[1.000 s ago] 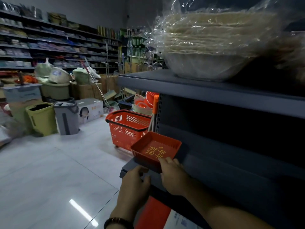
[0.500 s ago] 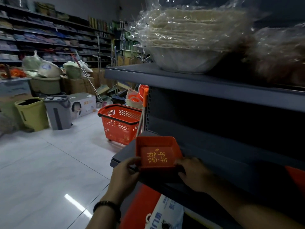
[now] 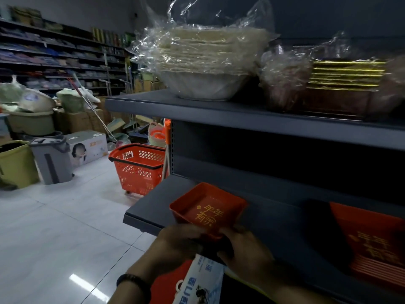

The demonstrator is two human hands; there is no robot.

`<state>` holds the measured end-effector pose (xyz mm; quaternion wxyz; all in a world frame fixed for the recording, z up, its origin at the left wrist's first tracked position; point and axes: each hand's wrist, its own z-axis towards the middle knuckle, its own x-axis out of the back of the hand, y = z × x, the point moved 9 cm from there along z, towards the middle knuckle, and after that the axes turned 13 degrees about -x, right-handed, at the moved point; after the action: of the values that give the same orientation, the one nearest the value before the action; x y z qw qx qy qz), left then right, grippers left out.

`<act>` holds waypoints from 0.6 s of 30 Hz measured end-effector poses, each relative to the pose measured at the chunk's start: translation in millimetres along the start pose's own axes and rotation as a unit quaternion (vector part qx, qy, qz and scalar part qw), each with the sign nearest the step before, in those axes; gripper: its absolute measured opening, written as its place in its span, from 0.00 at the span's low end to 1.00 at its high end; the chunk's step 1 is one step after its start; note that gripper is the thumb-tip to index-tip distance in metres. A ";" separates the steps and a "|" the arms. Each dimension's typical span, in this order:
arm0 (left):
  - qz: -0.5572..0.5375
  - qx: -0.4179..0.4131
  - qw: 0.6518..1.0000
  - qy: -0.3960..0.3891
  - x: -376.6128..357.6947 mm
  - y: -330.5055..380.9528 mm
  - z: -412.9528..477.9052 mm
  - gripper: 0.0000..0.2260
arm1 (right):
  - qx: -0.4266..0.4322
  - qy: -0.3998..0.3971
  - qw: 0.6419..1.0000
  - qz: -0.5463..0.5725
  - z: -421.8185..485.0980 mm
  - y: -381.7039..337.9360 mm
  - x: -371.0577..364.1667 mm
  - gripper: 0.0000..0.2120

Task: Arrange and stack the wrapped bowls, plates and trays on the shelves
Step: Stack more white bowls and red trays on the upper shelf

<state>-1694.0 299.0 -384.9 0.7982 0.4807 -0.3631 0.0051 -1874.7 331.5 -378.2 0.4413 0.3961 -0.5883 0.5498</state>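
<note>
A small square red tray [image 3: 208,208] with gold characters sits tilted near the front left corner of the dark middle shelf [image 3: 151,200]. My left hand [image 3: 175,242] grips its near left edge and my right hand [image 3: 243,246] grips its near right corner. A stack of larger red trays [image 3: 372,242] with the same gold writing lies at the right on that shelf. On the upper shelf [image 3: 219,113] stand a plastic-wrapped stack of pale bowls [image 3: 203,69] and wrapped dark trays with gold rims [image 3: 341,84].
A red shopping basket [image 3: 138,167] stands on the tiled floor beside the shelf end. Further left are a grey bin [image 3: 52,161], a yellow-green bin [image 3: 15,163] and a white carton [image 3: 87,148]. A printed white and blue pack [image 3: 197,281] lies below my hands.
The view swung right, revealing the stack of red trays. The small red tray turned and slid along the shelf edge, and both hands closed in on its near side.
</note>
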 end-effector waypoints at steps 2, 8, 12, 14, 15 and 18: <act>0.066 0.046 0.991 0.108 25.6 -13.6 -8.0 0.15 | -0.031 0.008 0.999 -0.012 -6.1 17.3 5.2 0.27; 0.138 0.024 0.977 0.158 30.2 -26.1 -16.1 0.28 | -0.062 0.033 0.997 0.024 -16.4 54.5 23.4 0.22; 0.172 0.040 0.972 0.154 19.9 -19.7 -9.0 0.10 | -0.044 0.068 0.996 0.042 -21.9 58.3 27.8 0.13; 0.175 0.027 0.966 0.190 23.0 -11.4 -7.9 0.05 | -0.045 0.081 0.994 0.053 -22.6 59.5 27.6 0.09; 0.177 0.016 0.963 0.204 23.3 -5.6 -7.6 0.04 | -0.046 0.095 0.993 0.062 -24.4 60.7 30.2 0.08; 0.172 -0.020 0.955 0.242 23.4 22.4 -8.3 0.07 | -0.046 0.151 0.980 0.117 -36.4 65.4 52.7 0.03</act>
<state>-1680.0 309.5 -356.4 0.8587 0.3795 -0.2361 0.2509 -1949.5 374.1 -347.1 0.4752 0.2159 -0.5819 0.6237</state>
